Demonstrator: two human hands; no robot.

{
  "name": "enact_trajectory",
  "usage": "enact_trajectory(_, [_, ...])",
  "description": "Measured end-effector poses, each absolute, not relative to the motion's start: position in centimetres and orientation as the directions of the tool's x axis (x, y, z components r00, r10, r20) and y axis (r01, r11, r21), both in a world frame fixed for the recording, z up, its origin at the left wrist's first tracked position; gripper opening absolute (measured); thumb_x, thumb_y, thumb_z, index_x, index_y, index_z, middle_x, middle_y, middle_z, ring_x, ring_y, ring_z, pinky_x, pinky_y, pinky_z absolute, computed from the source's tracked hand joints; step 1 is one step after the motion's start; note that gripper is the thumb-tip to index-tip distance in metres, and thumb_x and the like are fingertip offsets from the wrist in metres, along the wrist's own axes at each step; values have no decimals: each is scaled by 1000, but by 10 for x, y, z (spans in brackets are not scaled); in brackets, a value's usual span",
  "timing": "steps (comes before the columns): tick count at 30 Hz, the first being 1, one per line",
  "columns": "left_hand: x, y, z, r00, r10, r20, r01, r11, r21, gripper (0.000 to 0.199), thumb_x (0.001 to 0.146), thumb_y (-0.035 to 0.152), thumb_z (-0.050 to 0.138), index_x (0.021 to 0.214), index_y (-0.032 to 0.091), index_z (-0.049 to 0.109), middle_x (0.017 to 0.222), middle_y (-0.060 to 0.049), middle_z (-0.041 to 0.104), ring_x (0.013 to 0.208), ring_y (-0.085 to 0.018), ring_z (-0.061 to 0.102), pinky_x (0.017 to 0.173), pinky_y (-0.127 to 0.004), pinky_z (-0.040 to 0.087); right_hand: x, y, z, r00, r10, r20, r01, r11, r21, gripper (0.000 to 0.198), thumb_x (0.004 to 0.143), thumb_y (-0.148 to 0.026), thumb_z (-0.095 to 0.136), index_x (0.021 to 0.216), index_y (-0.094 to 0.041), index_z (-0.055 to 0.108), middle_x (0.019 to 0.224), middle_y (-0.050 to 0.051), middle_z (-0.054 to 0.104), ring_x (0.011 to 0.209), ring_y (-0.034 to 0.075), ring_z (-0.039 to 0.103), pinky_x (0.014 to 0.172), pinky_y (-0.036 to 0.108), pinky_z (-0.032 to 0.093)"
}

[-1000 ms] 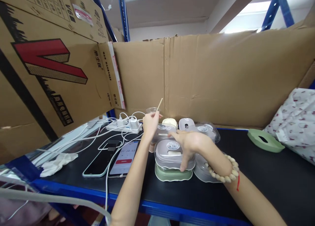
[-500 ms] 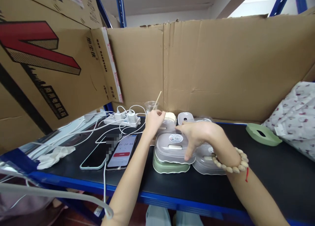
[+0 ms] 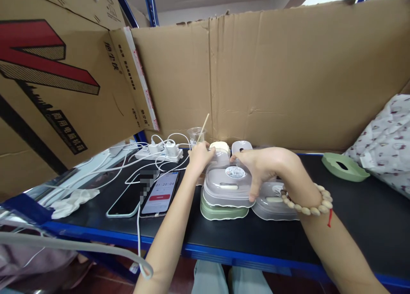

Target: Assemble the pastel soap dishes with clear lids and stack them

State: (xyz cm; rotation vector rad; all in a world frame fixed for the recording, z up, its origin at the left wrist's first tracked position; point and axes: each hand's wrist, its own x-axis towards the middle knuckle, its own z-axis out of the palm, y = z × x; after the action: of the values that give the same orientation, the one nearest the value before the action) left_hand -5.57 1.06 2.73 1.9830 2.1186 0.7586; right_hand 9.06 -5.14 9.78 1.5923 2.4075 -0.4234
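A grey plastic tissue box (image 3: 221,179) in clear wrap, with a round sticker and a pale slot, rests on a green box (image 3: 224,212). My right hand (image 3: 267,168), a bead bracelet at its wrist, grips the grey box's right side, thumb at the front corner and fingers toward the back. Beyond the stack's back left corner, my left hand (image 3: 201,155) has its fingers bent together. What they hold, if anything, I cannot make out. Close to those fingers stands a cream box (image 3: 220,146). Another wrapped grey box (image 3: 272,206) lies under my right wrist.
A clear cup (image 3: 194,134) with a thin stick stands behind my left hand. Two phones (image 3: 160,196) (image 3: 123,200), a power strip (image 3: 174,155) and loose cables lie left. At right are a green lid (image 3: 346,168) and a patterned bag (image 3: 384,140). Cardboard (image 3: 288,80) walls the back.
The view has shifted slightly. My right hand and the upper grey box have moved a little right and back over the green one. My left hand stays near the same spot.
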Motion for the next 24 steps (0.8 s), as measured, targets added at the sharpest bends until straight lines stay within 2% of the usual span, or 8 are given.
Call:
enact_trajectory(4, [-56, 14, 28, -169, 915, 367, 805, -87, 587, 28, 81, 25, 50, 102, 16, 66, 112, -10, 68, 108, -23, 60, 92, -33, 43, 79, -56, 99, -257, 879, -402, 957, 289, 19, 90, 34, -36, 86, 118, -27, 56, 109, 7, 65, 93, 32, 63, 72, 38, 53])
enact_trajectory(9, [-57, 16, 30, -217, 844, 491, 720, -201, 664, 20, 78, 18, 50, 86, 16, 68, 97, -9, 72, 96, -20, 64, 87, -31, 46, 69, -55, 94, -186, 861, -473, 977, 215, 8, 112, 31, -36, 87, 134, -28, 42, 110, 7, 65, 89, 32, 65, 69, 38, 54])
enact_trajectory(12, [-57, 18, 30, -224, 812, 539, 683, -264, 681, 17, 76, 17, 50, 78, 17, 67, 91, -6, 72, 90, -19, 65, 85, -31, 46, 70, -52, 91, -189, 849, -493, 973, 230, 23, 116, 35, -36, 86, 138, -26, 33, 116, 9, 63, 91, 32, 65, 71, 38, 53])
enact_trajectory(17, [-56, 20, 28, -199, 793, 575, 655, -329, 680, 15, 73, 13, 51, 75, 17, 65, 87, -6, 72, 86, -19, 65, 83, -31, 47, 72, -50, 89, -245, 851, -464, 952, 303, 53, 104, 41, -32, 84, 134, -25, 37, 119, 8, 61, 99, 29, 62, 78, 36, 52])
enact_trajectory(24, [-56, 16, 30, -199, 717, 668, 594, -454, 664, 12, 72, 13, 53, 68, 19, 63, 80, -3, 71, 81, -17, 64, 80, -32, 47, 71, -45, 88, -298, 825, -480, 933, 357, 34, 102, 41, -31, 84, 131, -24, 38, 116, 6, 60, 101, 28, 61, 81, 35, 52])
